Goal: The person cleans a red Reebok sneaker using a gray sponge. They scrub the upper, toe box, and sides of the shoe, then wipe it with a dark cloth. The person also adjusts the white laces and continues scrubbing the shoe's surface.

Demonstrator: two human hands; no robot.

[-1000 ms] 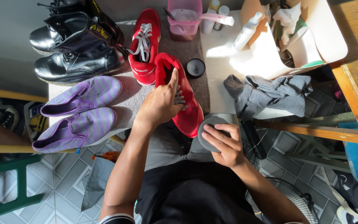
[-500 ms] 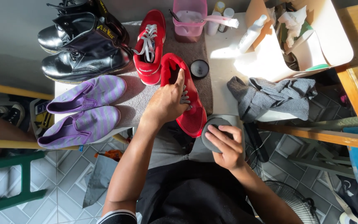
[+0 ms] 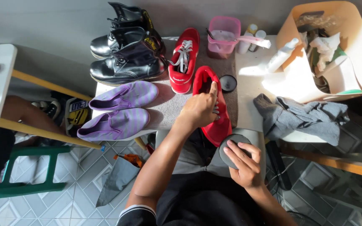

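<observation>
Two hands work one red sneaker (image 3: 219,125): left hand (image 3: 200,109) clasps its upper, right hand (image 3: 244,164) closes on a dark round pad (image 3: 230,147) just beside its toe. Its mate (image 3: 184,67) lies alongside; purple slip-ons (image 3: 118,111) farther left.

Across the middle of the frame we see a white table (image 3: 248,83) carrying black boots (image 3: 126,62), purple striped slip-ons (image 3: 118,113), two red sneakers (image 3: 183,62) on a brown mat (image 3: 231,100), a pink cup (image 3: 223,35), a grey cloth (image 3: 302,117) and a beige bin (image 3: 357,62) at upper right.
</observation>
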